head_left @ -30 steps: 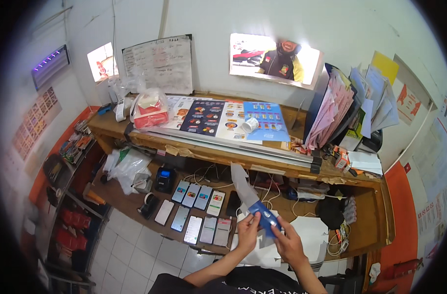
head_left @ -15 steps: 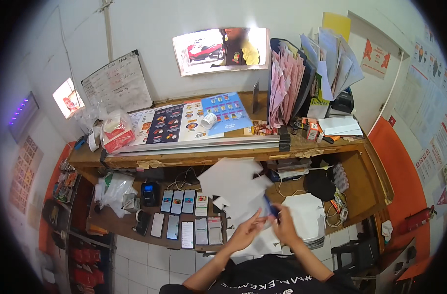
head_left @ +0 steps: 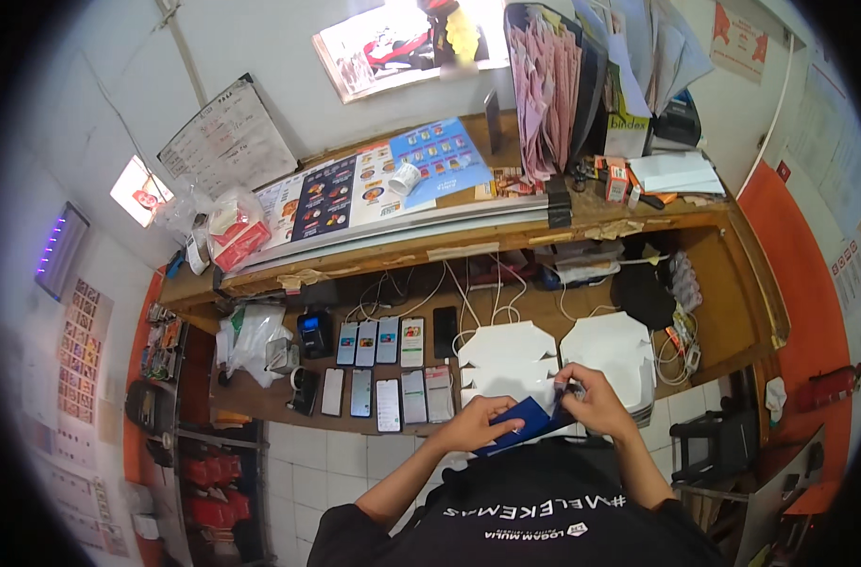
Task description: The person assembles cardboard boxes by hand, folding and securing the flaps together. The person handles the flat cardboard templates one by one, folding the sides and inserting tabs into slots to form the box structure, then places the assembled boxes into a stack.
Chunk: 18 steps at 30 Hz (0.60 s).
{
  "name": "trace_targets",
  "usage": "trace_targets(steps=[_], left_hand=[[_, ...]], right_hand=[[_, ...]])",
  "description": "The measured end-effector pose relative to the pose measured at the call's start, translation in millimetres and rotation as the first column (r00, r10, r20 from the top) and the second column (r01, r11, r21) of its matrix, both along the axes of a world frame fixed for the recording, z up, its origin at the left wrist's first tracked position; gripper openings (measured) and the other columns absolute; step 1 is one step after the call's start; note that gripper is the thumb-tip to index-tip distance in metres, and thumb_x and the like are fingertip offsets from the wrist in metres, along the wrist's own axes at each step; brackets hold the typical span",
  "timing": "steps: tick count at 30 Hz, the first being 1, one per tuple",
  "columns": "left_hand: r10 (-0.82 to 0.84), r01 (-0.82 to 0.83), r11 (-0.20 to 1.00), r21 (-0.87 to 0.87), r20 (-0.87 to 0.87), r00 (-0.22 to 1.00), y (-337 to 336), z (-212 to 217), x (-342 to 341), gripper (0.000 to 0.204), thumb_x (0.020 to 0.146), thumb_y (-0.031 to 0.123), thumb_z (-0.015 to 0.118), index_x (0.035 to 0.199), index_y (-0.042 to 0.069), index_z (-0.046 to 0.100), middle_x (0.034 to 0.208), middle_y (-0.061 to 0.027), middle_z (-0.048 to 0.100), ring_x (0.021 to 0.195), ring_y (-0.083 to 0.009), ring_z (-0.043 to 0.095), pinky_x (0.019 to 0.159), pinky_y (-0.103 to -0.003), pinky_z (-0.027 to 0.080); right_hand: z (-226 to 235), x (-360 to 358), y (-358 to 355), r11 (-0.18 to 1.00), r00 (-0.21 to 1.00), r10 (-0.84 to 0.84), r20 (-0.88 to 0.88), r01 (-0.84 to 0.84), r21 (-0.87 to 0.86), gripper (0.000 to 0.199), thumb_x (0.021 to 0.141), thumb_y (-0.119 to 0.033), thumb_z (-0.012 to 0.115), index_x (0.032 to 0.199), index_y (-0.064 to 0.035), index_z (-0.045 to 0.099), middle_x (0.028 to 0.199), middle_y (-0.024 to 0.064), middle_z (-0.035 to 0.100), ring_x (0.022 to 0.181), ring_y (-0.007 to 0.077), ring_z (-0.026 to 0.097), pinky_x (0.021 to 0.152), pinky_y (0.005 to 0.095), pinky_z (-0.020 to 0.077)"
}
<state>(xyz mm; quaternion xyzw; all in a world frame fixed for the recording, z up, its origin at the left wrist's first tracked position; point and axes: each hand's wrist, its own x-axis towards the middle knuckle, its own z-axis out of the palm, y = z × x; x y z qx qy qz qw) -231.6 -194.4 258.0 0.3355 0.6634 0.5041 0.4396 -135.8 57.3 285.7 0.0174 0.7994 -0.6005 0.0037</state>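
A flat blue piece with a small white mark point(head_left: 523, 421) is held near my chest, over the desk's front edge. My left hand point(head_left: 475, 422) is closed on its left end, thumb on top. My right hand point(head_left: 591, 401) pinches its upper right corner, where something pale and crumpled shows between the fingers. I cannot tell whether the piece is a packet or folded card. Just beyond my hands lies an unfolded white carton blank point(head_left: 508, 352) with notched sides. To its right sits a stack of similar white carton blanks point(head_left: 596, 340).
Several phones point(head_left: 361, 391) lie in two rows at left, beside a small black device point(head_left: 314, 333) and a plastic bag point(head_left: 257, 331). Cables point(head_left: 506, 312) trail behind the cartons. The raised counter point(head_left: 374, 260) holds menu sheets, a paper cup point(head_left: 405, 179) and folders point(head_left: 548, 94).
The white carton blank that was lifted in my hands now lies on the desk. My hands have come closer together on the blue piece, and the view has tilted and shifted.
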Motion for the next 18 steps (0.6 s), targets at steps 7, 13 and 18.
trace_targets(steps=[7,13,18], left_hand=[[-0.029,-0.013,0.988,0.156,0.262,0.965,-16,-55,-1,0.025,0.103,0.008,0.062,0.125,-0.003,0.061,0.098,0.0012,0.068,0.086,-0.0028,0.059,0.077,-0.021,0.049],[0.065,-0.069,0.997,0.034,0.106,0.992,11,7,-3,0.064,0.102,0.008,0.063,0.159,0.007,0.034,0.097,-0.0025,0.071,0.086,-0.0031,0.054,0.078,-0.02,0.047],[0.053,-0.05,0.992,0.115,-0.027,0.998,9,13,-5,0.071,0.102,0.006,0.06,0.163,0.009,0.024,0.102,-0.008,0.074,0.089,-0.0055,0.056,0.084,-0.025,0.05]], right_hand=[[-9,-1,-28,0.978,0.936,0.151,-0.319,-0.093,0.189,0.017,0.089,-0.007,0.065,0.106,-0.0041,0.064,0.102,0.0096,0.057,0.095,0.0243,0.056,0.083,0.0353,0.0455],[-6,2,-20,0.915,0.888,-0.076,-0.454,0.243,0.323,0.032,0.087,-0.024,0.077,0.114,-0.0092,0.071,0.102,0.0115,0.054,0.094,0.0321,0.055,0.083,0.0414,0.0461],[0,4,-21,0.91,0.906,0.199,-0.373,-0.029,0.414,0.025,0.087,-0.022,0.076,0.109,-0.0107,0.075,0.098,0.0109,0.054,0.088,0.0313,0.056,0.079,0.041,0.0461]])
